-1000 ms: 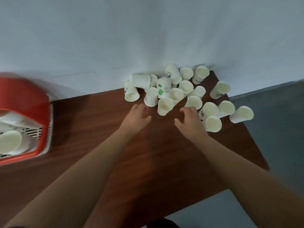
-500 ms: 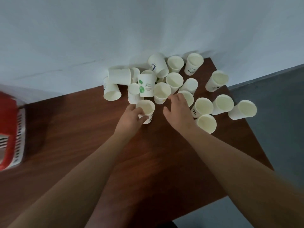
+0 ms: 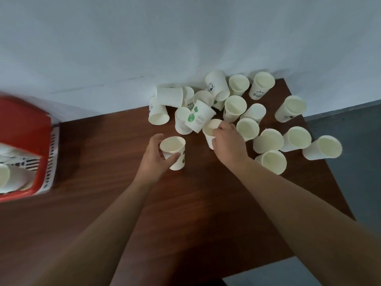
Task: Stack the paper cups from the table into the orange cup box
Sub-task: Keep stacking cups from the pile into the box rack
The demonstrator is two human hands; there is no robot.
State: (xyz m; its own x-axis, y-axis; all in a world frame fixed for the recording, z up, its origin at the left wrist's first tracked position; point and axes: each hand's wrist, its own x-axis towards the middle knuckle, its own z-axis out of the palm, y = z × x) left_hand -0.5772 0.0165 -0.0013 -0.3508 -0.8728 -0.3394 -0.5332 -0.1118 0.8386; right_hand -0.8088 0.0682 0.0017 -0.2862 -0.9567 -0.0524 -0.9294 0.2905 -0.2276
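Brown desk (image 3: 92,151): my left grip (image 3: 154,159) curls round an upright paper cup (image 3: 174,149), and my right grip (image 3: 228,144) pinches a second cup (image 3: 209,131), mostly hidden behind it. Far left, the orange cup box (image 3: 28,131) is blurred and cut off.

There is one wide-angle view, taken from the person's head and facing forward and steeply down onto the tabletop (image 3: 103,203). The left forearm (image 3: 99,230) and right forearm (image 3: 299,213) come in from the bottom edge, large and close to the lens. The left hand (image 3: 156,159) and right hand (image 3: 228,145) sit near the middle of the picture. The wall (image 3: 185,38) fills the upper part, with the cups (image 3: 235,106) at its foot right of centre. The orange box (image 3: 24,129) is cut off by the left edge, and the floor (image 3: 350,141) shows at the right.
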